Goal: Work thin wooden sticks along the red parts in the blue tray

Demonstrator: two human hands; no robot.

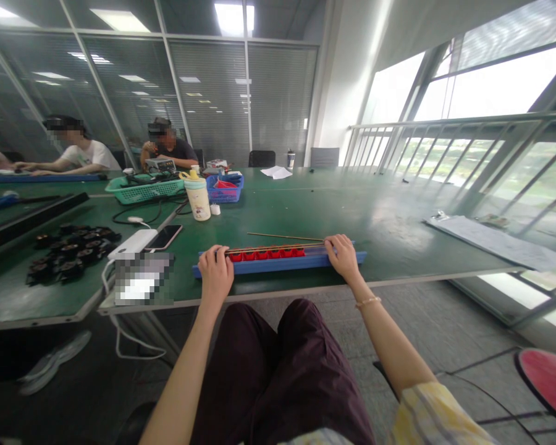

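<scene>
A long blue channel-shaped rail (278,264) lies along the table's front edge, with a row of red square pieces (269,253) in its left and middle part. Above the row runs a thin brass-coloured rod (278,247), from one hand to the other. My left hand (216,272) is closed on the rod's left end, resting at the rail's left part. My right hand (341,256) is closed around its right end, over the rail's right part. My fingertips are partly hidden. Another thin rod (282,236) lies on the table just behind the rail.
To the left are a phone (165,237), a white power bank (132,243) with cable and several black parts (69,253). Behind stand a cup (197,199), a green basket (143,193) and a blue basket (225,193). A clipboard (495,238) lies right. Co-workers sit across.
</scene>
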